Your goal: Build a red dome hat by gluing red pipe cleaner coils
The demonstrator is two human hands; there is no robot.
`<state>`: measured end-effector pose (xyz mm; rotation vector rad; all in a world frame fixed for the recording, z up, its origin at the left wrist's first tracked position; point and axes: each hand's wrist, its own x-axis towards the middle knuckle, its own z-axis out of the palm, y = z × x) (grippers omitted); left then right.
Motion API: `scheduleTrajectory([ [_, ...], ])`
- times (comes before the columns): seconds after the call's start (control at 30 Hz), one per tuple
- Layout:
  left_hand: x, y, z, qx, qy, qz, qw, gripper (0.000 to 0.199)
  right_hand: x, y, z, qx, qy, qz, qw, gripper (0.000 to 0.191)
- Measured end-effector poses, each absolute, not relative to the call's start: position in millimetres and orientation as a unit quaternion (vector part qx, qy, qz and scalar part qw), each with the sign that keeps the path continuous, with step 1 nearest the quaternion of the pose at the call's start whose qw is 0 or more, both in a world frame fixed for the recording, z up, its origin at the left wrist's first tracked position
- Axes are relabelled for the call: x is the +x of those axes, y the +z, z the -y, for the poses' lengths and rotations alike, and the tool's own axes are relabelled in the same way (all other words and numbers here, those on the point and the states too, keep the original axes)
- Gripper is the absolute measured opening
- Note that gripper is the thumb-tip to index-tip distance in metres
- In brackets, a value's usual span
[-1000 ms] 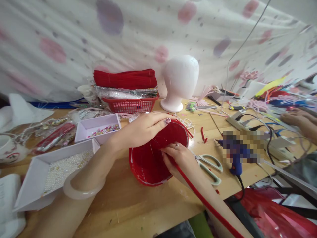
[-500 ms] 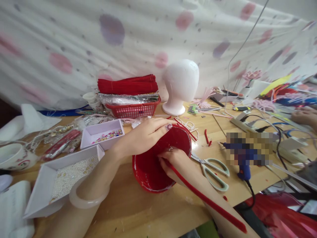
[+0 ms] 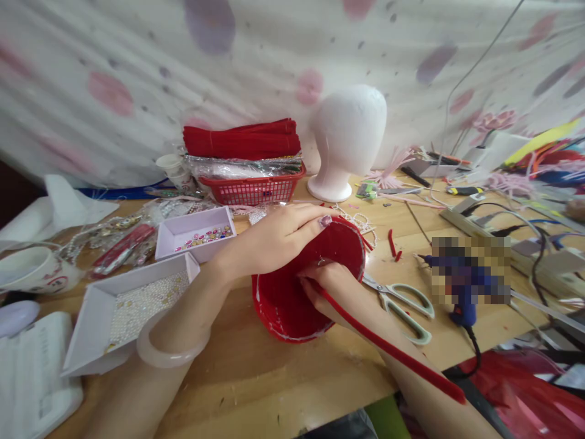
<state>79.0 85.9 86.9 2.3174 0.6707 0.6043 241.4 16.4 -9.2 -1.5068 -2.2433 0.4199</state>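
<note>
A deep red fuzzy bowl-shaped shell (image 3: 292, 320), its edge streaked whitish, lies tilted on the table with its hollow facing me. My left hand (image 3: 274, 241) clasps its upper left side, the thumb along the rim and the other fingers over the outside. Inside the hollow, my right hand (image 3: 326, 286) has its fingers closed on a red chenille stem (image 3: 388, 347). The stem's long free end trails back over my right forearm. My right fingertips are partly hidden against the red inner wall.
Scissors (image 3: 406, 311) and a blue glue gun (image 3: 464, 305) lie to the right, near a power strip (image 3: 470, 227). Trays of pearls (image 3: 86, 323) and gems (image 3: 162, 241) stand left. Behind are a red basket (image 3: 251, 192) of chenille stems and a white foam head (image 3: 350, 134).
The camera view has shifted, so the table items appear slightly higher and further right. My hands keep nearly the same hold on the shell and the chenille stem.
</note>
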Motion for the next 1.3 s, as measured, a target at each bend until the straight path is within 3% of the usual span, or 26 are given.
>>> scheduleTrajectory([
  [1.3,81.9,85.5,-87.5,0.890,0.238,-0.225,0.318,0.034,235.3,-9.5,-20.6,-0.562,0.178,0.793,0.151,0.023],
])
